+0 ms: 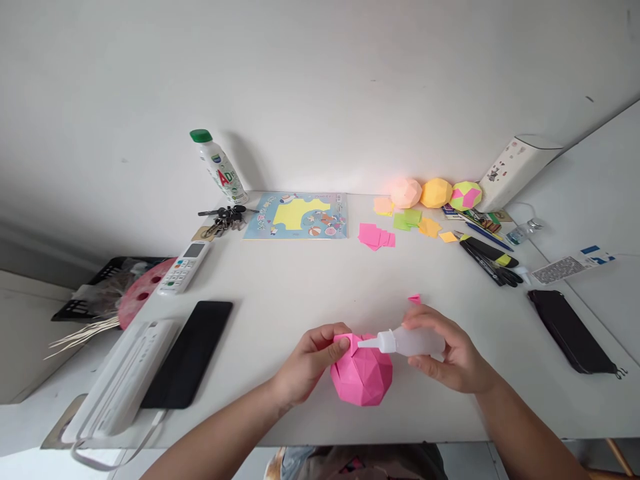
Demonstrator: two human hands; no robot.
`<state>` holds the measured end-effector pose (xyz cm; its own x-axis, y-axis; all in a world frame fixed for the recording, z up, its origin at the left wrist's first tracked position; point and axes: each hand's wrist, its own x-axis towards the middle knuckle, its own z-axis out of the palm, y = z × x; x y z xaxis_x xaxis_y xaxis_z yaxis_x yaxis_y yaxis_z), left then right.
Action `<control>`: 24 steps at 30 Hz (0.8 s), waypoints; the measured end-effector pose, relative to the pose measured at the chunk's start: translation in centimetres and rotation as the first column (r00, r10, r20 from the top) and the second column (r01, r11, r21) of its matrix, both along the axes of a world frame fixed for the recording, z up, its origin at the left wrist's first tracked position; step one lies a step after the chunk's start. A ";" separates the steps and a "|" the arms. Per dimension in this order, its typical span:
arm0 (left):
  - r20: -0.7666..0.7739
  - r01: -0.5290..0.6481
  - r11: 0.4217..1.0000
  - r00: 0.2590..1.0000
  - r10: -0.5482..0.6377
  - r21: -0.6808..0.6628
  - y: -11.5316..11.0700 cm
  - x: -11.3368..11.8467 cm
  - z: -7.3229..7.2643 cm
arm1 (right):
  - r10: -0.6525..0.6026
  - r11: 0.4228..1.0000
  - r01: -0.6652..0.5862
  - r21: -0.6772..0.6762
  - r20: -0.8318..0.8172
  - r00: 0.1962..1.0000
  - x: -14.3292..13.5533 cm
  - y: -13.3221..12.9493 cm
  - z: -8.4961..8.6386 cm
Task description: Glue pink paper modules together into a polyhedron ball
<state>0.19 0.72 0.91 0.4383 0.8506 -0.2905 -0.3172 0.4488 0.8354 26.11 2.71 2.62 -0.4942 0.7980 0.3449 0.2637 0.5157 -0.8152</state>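
Observation:
My left hand (314,360) pinches the upper left edge of a pink folded-paper ball (364,381), thumb on top of a flap. The ball is faceted and its top looks partly open. In my right hand (457,353) lies a white squeeze glue bottle (416,341), tilted sideways with its thin nozzle pointing left. The nozzle tip is at the pink flap beside my left thumb; whether it touches cannot be made out. A small folded pink paper piece (415,299) lies on the table just beyond my right hand.
Pink paper sheets (375,236) and other coloured slips lie farther back, near three finished paper balls (437,193) by the wall. Scissors (509,276), pens and a black pouch (575,331) are at right. A phone (189,353), remote (184,268) and bottle (220,167) stand left.

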 end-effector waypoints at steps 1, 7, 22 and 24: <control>-0.002 0.005 1.000 1.000 -0.005 0.007 0.0 0.0 0.0 | 0.002 1.000 -0.002 -0.017 0.003 1.000 0.0 -0.1 0.1; -0.001 0.023 0.998 1.000 -0.023 0.055 -0.2 -0.1 -0.3 | 0.014 0.994 -0.010 -0.108 0.033 0.999 -0.2 -0.1 0.6; 0.002 0.025 0.997 1.000 -0.025 0.071 -0.2 -0.1 -0.5 | -0.009 0.941 0.019 -0.338 0.030 1.000 -0.1 -0.4 0.7; 0.001 0.027 0.997 1.000 -0.027 0.076 -0.2 -0.1 -0.6 | -0.040 0.930 0.045 -0.365 0.022 0.999 -0.1 -0.5 0.8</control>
<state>0.07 0.52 0.31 0.4619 0.8581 -0.2244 -0.3080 0.3924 0.8667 25.98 2.25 3.39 -0.4596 0.8879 0.0185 0.2919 0.1706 -0.9411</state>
